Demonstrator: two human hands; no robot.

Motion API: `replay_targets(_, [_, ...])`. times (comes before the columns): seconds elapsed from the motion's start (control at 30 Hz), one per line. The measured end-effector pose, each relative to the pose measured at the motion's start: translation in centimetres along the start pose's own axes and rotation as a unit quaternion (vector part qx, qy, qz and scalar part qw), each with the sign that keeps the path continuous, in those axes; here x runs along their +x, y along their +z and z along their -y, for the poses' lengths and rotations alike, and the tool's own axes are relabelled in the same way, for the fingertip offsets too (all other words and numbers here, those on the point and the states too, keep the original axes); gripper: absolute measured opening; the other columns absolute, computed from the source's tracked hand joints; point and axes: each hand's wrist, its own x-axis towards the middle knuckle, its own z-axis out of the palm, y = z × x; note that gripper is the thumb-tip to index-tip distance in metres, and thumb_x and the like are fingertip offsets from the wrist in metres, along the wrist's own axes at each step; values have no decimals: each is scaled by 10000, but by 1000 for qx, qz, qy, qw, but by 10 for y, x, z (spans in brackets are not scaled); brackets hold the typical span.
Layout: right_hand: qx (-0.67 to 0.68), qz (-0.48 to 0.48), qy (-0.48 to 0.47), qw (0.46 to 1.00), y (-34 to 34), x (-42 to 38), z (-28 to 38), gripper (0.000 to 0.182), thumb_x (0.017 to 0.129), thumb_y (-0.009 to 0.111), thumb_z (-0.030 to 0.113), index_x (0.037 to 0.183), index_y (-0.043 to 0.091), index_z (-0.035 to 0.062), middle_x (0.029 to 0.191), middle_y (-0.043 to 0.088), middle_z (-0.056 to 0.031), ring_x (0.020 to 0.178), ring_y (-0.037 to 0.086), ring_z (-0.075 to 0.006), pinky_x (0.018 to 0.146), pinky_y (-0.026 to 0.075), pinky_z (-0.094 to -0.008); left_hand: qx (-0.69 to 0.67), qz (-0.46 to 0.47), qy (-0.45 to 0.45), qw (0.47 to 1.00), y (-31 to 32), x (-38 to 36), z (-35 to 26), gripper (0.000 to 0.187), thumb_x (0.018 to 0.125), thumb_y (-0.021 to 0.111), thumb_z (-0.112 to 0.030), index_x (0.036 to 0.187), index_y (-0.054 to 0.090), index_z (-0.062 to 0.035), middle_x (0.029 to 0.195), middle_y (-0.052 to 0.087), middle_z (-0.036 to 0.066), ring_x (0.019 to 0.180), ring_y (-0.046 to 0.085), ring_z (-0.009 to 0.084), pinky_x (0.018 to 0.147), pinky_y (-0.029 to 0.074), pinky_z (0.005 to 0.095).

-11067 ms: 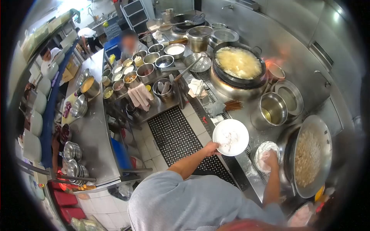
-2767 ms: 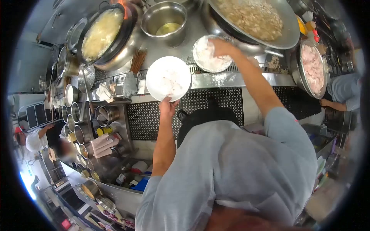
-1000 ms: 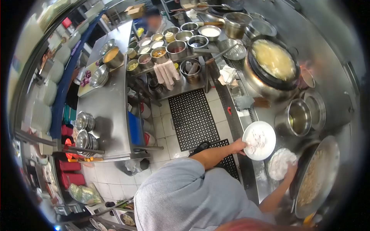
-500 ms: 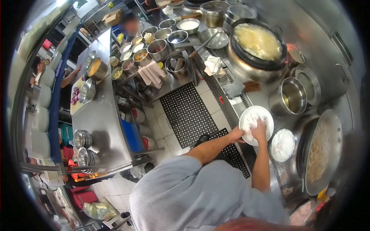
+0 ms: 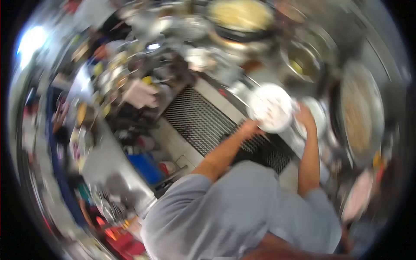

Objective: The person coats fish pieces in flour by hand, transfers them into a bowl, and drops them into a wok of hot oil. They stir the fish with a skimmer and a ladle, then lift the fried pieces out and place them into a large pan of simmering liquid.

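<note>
A white bowl (image 5: 272, 123) with white powder and pale pieces is in front of me. My left hand (image 5: 255, 128) is closed around its near left rim. My right hand (image 5: 306, 116) is beside the bowl's right side, overlapping a second bowl (image 5: 321, 117) that held a heap of white powder. Motion smears the right fingers, and I cannot tell whether they grip anything.
A wok of bubbling oil (image 5: 241, 15) sits on the stove ahead. To the right is a wide pan (image 5: 357, 115) of brownish liquid, with a metal pot (image 5: 301, 63) further up. A steel counter (image 5: 119, 167) runs along the left, and a perforated black mat (image 5: 199, 119) covers the floor.
My right hand has left the powder inside the white bowl and moved right, over the second bowl. The left hand still holds the white bowl. The whole view has turned and blurred.
</note>
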Motion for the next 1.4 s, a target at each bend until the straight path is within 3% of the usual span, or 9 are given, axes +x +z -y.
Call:
replay_targets(0.1, [-88,-109,106,984,-30,-29,-69,605,710,670,249,1254,493,52,1206,537,-214,1127,511,-332,969,398,-382,4,-4,3,1000,15,-18,-17,458,857,464,-27,1285,320,49,1231,458,196,1063,531,316,800,549,415])
replay_targets(0.27, [-160,70,207,963,-17,-56,-93,520,696,660,206,1188,533,96,1118,586,-197,1052,560,-329,891,449,-425,29,-7,-31,999,28,-25,-29,503,830,479,19,1309,331,-15,1254,455,153,1118,495,291,905,481,451])
replay_targets(0.33, [-116,-63,185,974,-18,-52,-99,472,713,614,168,1175,536,108,1055,602,-211,1027,566,-345,870,460,-422,32,-19,-50,998,23,-22,-30,492,841,466,7,1312,324,-13,1265,448,150,1136,483,283,902,483,436])
replay_targets(0.73, [-134,-22,88,987,0,-18,-93,517,669,659,116,1174,552,142,1150,576,-155,1086,539,-291,905,450,-388,23,-43,-27,998,27,-23,-22,437,860,468,-21,1283,360,1,1212,493,139,1080,522,265,837,515,376])
replay_targets(0.97, [42,-107,5,993,-12,-3,-15,563,628,599,85,1180,528,-1,1153,557,-236,1083,534,-334,945,415,-349,7,-37,-26,999,21,-18,-15,488,824,518,-20,1282,350,-3,1151,523,140,959,586,250,683,569,334])
replay_targets(1.13, [70,-120,0,990,122,21,39,629,803,537,371,1323,395,46,1398,323,-228,1346,194,-373,1073,209,-497,17,-32,-60,998,9,-13,-15,410,866,551,-104,1245,424,-12,1193,516,124,1041,550,238,829,516,382])
replay_targets(1.23, [-18,-41,-105,994,127,48,13,604,850,505,388,1341,380,60,1373,363,-214,1282,330,-351,1064,262,-426,43,-12,-77,996,3,-17,-22,407,906,506,-129,1274,400,9,1247,480,136,1146,475,264,955,428,413])
replay_targets(1.27, [139,-222,-18,965,123,41,11,501,851,513,382,1229,504,53,1280,446,-243,1225,389,-346,1042,299,-404,60,-24,-72,995,15,-26,-28,416,901,499,-108,1282,395,23,1265,466,148,1160,465,265,951,430,395])
replay_targets(1.4, [282,-243,121,920,10,-79,-15,536,854,555,303,1308,419,52,1304,451,-199,1220,419,-313,1034,325,-381,58,-3,-82,995,0,-22,-31,429,840,469,-26,1253,396,64,1242,475,170,1107,500,269,891,466,394])
